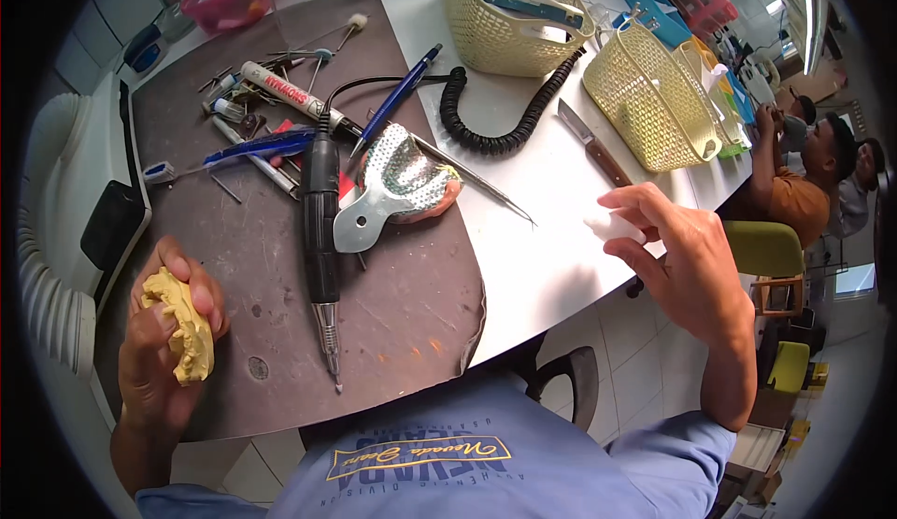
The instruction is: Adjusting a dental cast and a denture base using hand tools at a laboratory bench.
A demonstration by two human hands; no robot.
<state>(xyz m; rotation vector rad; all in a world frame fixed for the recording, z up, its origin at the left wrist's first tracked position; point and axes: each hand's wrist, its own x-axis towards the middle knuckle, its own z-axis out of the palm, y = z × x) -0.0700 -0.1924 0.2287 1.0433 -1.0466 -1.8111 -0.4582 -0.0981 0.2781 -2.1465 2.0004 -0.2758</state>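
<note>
My left hand (149, 355) is closed around a yellow dental cast (193, 337), its row of teeth turned toward the mat. On the right, above the white tabletop, my right hand (691, 262) pinches a small white piece (612, 224) between thumb and fingers; it could be tissue or cotton, but I cannot tell which. Between my hands lies a black handpiece (320, 211) with a metal tip and coiled cord. Beside it rests a perforated metal impression tray (374, 206) with pinkish material under its edge.
A wooden-handled knife (598, 150) and a pointed metal probe (486, 187) lie on the white surface. Behind them stand two cream baskets (505, 42). A blue pen (402, 94), a marker (285, 92) and a blue brush (257, 148) clutter the dark mat (280, 369). Other people sit far right.
</note>
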